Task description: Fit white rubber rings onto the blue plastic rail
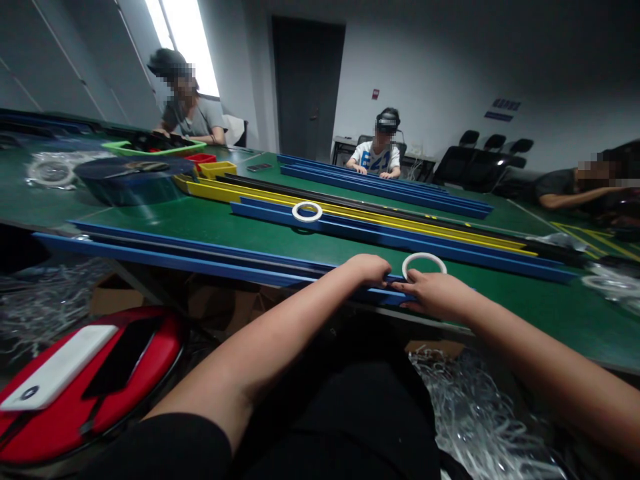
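Left grip (371,271), right grip (434,291) at blue rail's (225,268) edge, green table (280,241) beyond

It's dim in here, the strongest light coming from the window (200,50) at upper left, blown to white. The wall (425,60) sinks into gloom rightward. Glare streaks the blue roll (127,187); shadow fills the space under the counter (200,231). Slight blur softens the hands (434,291), and edges look stretched.
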Demonstrator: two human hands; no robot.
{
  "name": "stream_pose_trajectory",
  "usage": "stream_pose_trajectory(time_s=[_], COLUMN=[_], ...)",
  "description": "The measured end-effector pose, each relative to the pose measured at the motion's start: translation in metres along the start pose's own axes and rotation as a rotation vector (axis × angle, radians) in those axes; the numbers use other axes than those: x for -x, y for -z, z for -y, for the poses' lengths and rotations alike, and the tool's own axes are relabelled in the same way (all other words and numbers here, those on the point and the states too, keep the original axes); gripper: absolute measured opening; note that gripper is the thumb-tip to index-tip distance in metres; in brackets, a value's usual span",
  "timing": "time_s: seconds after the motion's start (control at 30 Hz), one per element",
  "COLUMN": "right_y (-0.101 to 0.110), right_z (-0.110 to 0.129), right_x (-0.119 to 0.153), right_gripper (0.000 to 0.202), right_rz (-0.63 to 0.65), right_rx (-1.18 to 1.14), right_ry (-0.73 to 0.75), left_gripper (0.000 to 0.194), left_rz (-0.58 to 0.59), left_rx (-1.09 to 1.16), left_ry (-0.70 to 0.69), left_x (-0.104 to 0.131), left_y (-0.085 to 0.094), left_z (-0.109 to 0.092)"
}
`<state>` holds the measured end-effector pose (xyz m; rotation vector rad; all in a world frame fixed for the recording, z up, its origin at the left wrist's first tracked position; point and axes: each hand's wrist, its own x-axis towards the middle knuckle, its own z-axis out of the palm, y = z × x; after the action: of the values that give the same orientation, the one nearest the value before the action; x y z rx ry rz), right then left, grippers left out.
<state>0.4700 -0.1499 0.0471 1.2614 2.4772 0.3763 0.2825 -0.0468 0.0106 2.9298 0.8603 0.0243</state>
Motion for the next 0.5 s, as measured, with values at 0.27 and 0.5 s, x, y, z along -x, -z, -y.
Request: stream_pose_trajectory(time_s=[0.27,0.5], right_y=[0.000,-0.011], right_z=[-0.020,-0.020], right_x=[0.018,0.018], right_gripper=[0.052,0.055], right_rz=[-0.056,-0.001], right_rx=[0.057,0.034], right_ry=[0.087,0.051], left_gripper=[0.028,0.029], left_rz=[0.033,0.031], left_rx=[0.029,0.024], left_ry=[0.009,0.017], left_x=[0.000,-0.001], left_y=[0.003,0.003], left_z=[0.000,-0.001])
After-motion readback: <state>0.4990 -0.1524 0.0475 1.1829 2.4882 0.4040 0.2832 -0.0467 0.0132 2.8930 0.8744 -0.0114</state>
